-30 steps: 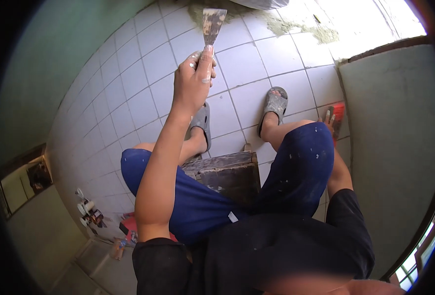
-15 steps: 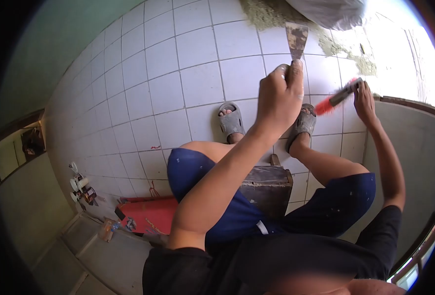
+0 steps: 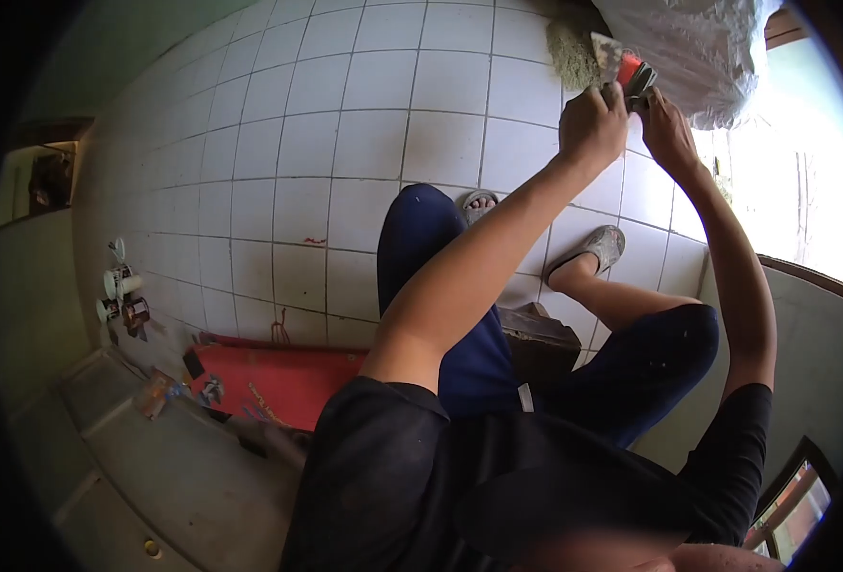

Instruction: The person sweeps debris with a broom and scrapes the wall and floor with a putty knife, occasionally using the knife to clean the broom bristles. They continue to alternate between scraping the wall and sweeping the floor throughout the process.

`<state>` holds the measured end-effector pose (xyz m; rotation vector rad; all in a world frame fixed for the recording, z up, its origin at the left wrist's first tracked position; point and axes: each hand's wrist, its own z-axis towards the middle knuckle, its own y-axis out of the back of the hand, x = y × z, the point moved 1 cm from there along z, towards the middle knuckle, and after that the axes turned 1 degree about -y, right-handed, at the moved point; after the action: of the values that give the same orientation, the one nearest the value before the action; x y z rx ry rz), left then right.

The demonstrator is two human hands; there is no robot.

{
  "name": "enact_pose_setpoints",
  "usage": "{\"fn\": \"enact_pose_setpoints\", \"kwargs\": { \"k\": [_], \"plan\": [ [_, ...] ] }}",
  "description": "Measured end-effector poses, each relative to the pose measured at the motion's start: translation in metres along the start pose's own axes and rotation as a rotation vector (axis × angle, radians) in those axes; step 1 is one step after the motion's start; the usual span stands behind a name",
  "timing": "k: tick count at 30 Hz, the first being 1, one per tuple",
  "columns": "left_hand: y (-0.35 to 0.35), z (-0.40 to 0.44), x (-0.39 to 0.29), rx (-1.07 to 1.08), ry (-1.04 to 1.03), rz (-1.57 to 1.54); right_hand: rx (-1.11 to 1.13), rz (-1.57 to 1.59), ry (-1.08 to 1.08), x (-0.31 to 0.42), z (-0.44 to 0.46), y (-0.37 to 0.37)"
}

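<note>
My left hand (image 3: 595, 124) is closed around a putty knife, whose worn, stained blade (image 3: 606, 55) points up and away from me. In my right hand (image 3: 668, 132) is a brush with red bristles (image 3: 629, 67) and a dark grey back. The two hands are close together, with the bristles just right of the blade; whether they touch I cannot tell. Both tools are over or near a patch of grey-green crumbly debris (image 3: 574, 59) on the white tiled floor (image 3: 364, 143). My fingers hide the knife's handle.
A greyish plastic sack (image 3: 693, 57) lies beyond my right hand. Under me is a dark wooden stool (image 3: 541, 341). A red case-like object (image 3: 278, 381) lies at the left, with fixtures (image 3: 124, 291) past it. A low wall (image 3: 803, 334) stands at the right.
Both hands have moved forward, toward the sack and debris. The brush has come from the right to beside the putty knife. My view and legs have shifted, and one foot has turned.
</note>
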<state>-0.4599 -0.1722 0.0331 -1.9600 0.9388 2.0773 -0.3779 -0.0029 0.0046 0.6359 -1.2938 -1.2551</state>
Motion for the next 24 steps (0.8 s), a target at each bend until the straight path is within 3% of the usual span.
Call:
{"fn": "enact_pose_setpoints", "kwargs": {
  "k": [2,4,5,9,11,14,20,22,24],
  "plan": [
    [0.012,-0.010,0.019,0.012,0.002,0.050,0.022,0.054,-0.014,0.035,-0.004,0.012],
    [0.023,-0.009,0.034,0.152,-0.025,0.172,-0.003,0.070,-0.040,0.069,-0.005,0.021],
    [0.032,-0.008,0.035,0.225,-0.204,0.242,-0.021,0.100,-0.064,0.081,-0.003,0.023],
    [0.050,-0.010,0.038,0.256,-0.232,0.320,0.067,0.185,-0.144,0.098,0.005,0.003],
    [0.056,-0.011,0.044,0.155,-0.262,0.517,0.108,0.197,-0.176,0.108,0.007,-0.013],
    [0.070,0.003,0.071,0.168,-0.237,0.577,0.168,0.183,-0.203,0.120,0.021,-0.035],
    [0.127,0.032,0.111,0.138,-0.191,0.492,0.293,0.596,-0.284,0.172,0.058,-0.072],
    [0.138,0.041,0.120,0.102,-0.122,0.582,0.387,0.600,-0.281,0.175,0.077,-0.083],
    [0.154,0.042,0.124,0.090,-0.101,0.602,0.719,1.034,-0.284,0.169,0.101,-0.098]
  ]
}}
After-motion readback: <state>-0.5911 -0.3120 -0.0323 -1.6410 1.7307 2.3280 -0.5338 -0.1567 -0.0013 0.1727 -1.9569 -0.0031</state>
